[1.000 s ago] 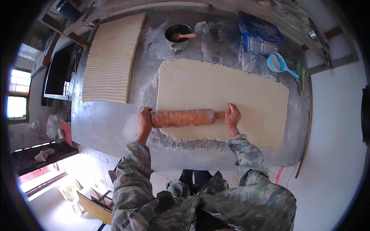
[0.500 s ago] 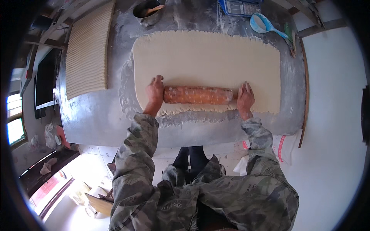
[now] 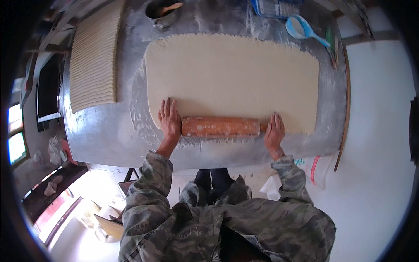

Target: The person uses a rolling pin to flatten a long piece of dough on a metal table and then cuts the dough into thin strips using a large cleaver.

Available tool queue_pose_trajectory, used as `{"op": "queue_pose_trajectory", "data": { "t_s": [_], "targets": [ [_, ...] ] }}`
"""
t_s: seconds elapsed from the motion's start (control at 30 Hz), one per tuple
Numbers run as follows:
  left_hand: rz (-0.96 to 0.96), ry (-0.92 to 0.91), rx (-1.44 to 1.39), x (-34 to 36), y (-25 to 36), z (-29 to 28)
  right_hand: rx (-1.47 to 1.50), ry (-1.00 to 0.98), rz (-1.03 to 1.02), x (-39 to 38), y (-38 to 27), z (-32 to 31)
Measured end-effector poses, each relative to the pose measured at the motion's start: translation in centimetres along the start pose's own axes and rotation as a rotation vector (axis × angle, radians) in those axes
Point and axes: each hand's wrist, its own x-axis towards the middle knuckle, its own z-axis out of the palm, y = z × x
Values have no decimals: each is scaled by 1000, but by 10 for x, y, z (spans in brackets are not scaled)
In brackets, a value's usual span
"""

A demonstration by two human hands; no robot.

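A thick wooden rolling pin, dusted with flour, lies across the near edge of a wide sheet of dough. At its left end, my left hand rests palm down with the fingers stretched out and spread over the dough; the handle beneath it is hidden. On the other end, my right hand lies over the short handle, its fingers stretched forward rather than wrapped round. The dough is flat and smooth, with a ragged far edge.
The floured metal table carries a ridged, pleated slab of dough at the left. A dark pot with a wooden-handled utensil stands at the back. At the back right are a blue ladle and a blue basket.
The rolling pin has come toward me, from on the dough to its near edge. Both hands came back with it, and their fingers have straightened out.
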Motion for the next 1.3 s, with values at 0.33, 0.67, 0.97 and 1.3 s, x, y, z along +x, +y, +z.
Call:
{"op": "queue_pose_trajectory", "data": {
  "t_s": [0.33,0.67,0.97,1.3],
  "targets": [
    [-67,-13,-20,-1,12,-1,30,-67,51,12,19,18],
    [-63,-35,25,51,27,-2,86,-90,156,49,34,29],
    [-88,146,26,191,42,7,7,98,90,190,63,77],
    [1,294,32,258,22,32,56,218,27,255,55,107]
  ]
}}
